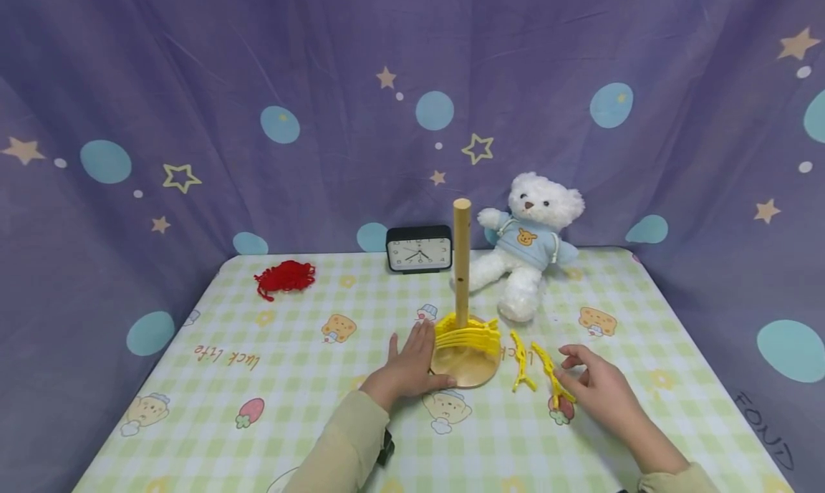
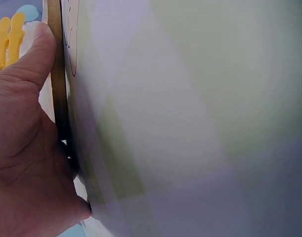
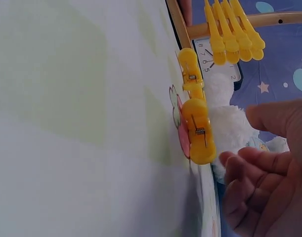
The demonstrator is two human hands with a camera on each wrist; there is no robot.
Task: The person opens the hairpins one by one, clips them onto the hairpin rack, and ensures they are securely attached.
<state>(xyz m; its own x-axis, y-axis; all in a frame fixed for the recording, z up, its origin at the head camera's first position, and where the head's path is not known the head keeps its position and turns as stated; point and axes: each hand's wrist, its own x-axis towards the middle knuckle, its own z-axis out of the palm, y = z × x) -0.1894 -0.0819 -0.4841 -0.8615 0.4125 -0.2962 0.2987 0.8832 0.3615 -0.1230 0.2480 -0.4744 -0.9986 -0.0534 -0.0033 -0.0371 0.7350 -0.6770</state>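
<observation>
A wooden stand (image 1: 462,264) rises from a round base, where several yellow plastic clips (image 1: 473,337) sit stacked around the foot of the post. My left hand (image 1: 410,364) rests at the base's left edge, fingers straight and thumb spread along the front rim. Two more yellow clips lie on the table to the right: a nearer-to-the-stand clip (image 1: 519,362) and an outer clip (image 1: 551,375). Just right of the outer clip hovers my right hand (image 1: 599,385), fingers loosely bent, with nothing held. The right wrist view shows a gap between those fingers and the spring clip (image 3: 199,131).
Behind the stand are a black-framed clock (image 1: 420,250) and a white teddy bear (image 1: 530,242) in a blue top. A heap of red cord (image 1: 286,278) lies at the back left. The checked tablecloth (image 1: 219,436) ends at a purple curtain (image 1: 322,170).
</observation>
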